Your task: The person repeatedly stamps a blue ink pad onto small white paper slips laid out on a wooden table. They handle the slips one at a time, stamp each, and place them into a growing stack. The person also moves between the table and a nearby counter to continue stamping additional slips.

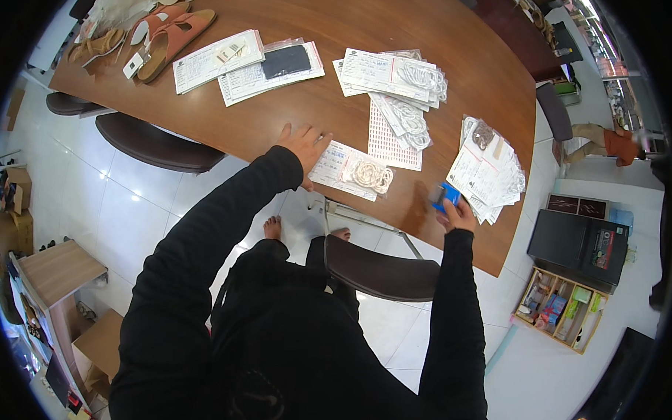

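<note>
1. Table (pixel 305 20) of brown wood spreads before the person, with bagged papers across it.
2. Fanned papers (pixel 485 167) lie on the right, just beside the right hand; I'd move carefully there, since they could slide.
3. White sheet (pixel 334 169) sits near the table's edge, between the hands; best kept flat and square.
4. Left hand (pixel 305 148) rests at the sheet's left end, fingers spread, grasping nothing; light pressure should steady things.
5. Right hand (pixel 456 214) grips a small blue object (pixel 445 197), apart from the sheet.
6. Cord coil (pixel 368 174) lies on the sheet's right part; gentle handling should keep its loops tidy.
</note>
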### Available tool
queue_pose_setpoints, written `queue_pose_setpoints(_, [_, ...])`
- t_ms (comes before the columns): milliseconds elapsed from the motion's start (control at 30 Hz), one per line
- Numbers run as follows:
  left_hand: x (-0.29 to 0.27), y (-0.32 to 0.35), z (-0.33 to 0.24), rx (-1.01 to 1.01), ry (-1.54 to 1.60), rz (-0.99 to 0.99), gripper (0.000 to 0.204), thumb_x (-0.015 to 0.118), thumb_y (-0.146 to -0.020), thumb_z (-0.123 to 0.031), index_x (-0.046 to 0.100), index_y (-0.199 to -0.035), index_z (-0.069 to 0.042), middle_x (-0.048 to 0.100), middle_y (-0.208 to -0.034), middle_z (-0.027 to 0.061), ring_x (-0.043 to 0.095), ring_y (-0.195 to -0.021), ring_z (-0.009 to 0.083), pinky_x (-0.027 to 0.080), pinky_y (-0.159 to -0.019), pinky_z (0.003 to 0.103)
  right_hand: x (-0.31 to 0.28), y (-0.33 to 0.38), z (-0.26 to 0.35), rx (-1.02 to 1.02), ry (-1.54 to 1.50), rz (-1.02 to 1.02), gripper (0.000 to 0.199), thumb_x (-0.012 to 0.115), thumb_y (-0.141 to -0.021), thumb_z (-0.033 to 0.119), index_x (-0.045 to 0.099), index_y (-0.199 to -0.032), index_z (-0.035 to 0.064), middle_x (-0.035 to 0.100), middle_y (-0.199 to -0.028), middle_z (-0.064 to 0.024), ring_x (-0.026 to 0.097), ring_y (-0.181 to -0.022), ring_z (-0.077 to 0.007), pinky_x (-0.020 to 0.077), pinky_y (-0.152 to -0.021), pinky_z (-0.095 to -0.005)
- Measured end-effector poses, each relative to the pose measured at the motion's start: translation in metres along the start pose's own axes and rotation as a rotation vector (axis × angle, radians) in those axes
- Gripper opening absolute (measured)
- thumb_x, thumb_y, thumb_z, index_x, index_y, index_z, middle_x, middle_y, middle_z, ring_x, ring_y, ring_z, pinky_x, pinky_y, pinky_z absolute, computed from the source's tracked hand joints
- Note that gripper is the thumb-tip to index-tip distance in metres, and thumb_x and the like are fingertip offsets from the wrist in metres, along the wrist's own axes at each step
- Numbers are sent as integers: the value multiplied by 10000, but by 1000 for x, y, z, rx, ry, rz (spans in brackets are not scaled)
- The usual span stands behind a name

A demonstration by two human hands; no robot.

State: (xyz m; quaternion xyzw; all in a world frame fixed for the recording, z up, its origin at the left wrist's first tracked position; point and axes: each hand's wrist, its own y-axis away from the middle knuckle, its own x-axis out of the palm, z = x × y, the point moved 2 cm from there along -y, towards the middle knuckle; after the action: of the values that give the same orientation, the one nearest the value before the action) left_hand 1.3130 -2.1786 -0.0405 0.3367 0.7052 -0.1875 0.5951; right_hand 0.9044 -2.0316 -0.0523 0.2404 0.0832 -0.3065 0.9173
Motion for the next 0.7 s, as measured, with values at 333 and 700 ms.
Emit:
queue_pose_setpoints(333, [-5, -8, -12, 10, -6, 99, 938, 928, -458, -371, 528, -1246, -56, 498, -1198, 114, 485, -1128, 296, 392, -885, 425, -32, 3, -71, 183, -441, -72, 323, 726, -895, 243, 549, -1063, 31, 688, -894, -130, 709, -710, -244, 598, -590, -312])
queue_pose_setpoints(700, [-60, -78, 12, 160, 275, -351, 934, 854, -543, -252, 430, -1325, 34, 462, -1289, 227, 484, -1192, 402, 417, -1035, 437, -32, 6, -70, 174, -407, -32, 315, 698, -920, 228, 552, -1087, 4, 693, -890, -140, 712, -689, -253, 605, -574, -331])
